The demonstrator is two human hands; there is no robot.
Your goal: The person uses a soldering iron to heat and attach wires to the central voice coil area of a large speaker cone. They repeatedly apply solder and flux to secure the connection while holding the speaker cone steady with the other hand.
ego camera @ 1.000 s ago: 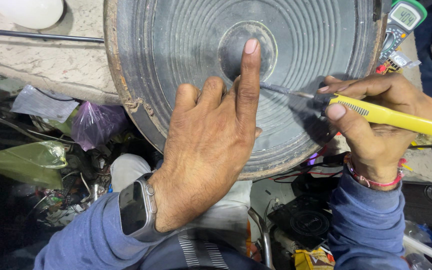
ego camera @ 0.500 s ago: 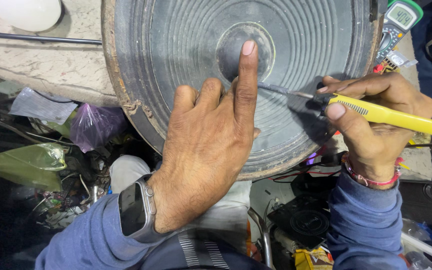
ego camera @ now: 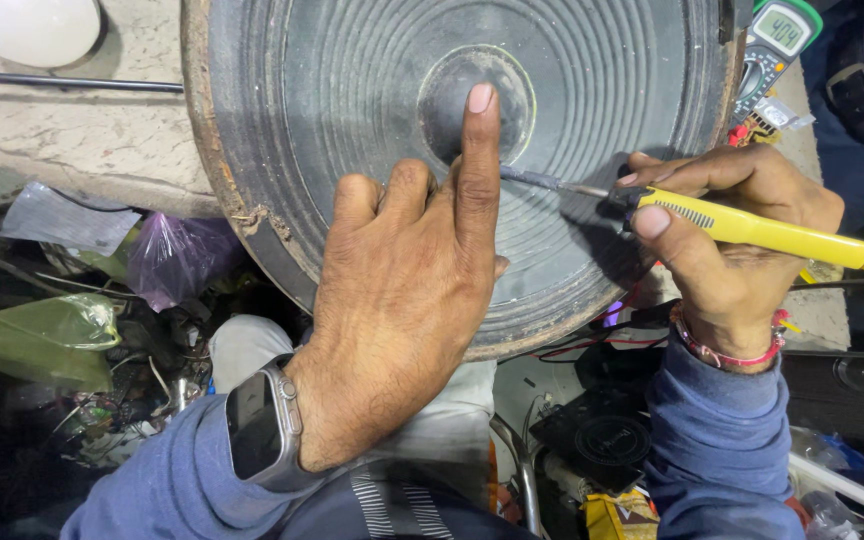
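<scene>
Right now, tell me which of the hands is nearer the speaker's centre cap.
Left. The left hand presses its index fingertip on the centre cap. The right hand sits off to the cap's right at the cone's edge, holding a yellow soldering iron.

Both arms wear blue sleeves; a dark smartwatch (ego camera: 257, 432) circles the left wrist, red-and-pink thread bracelets (ego camera: 727, 348) the right wrist.
</scene>
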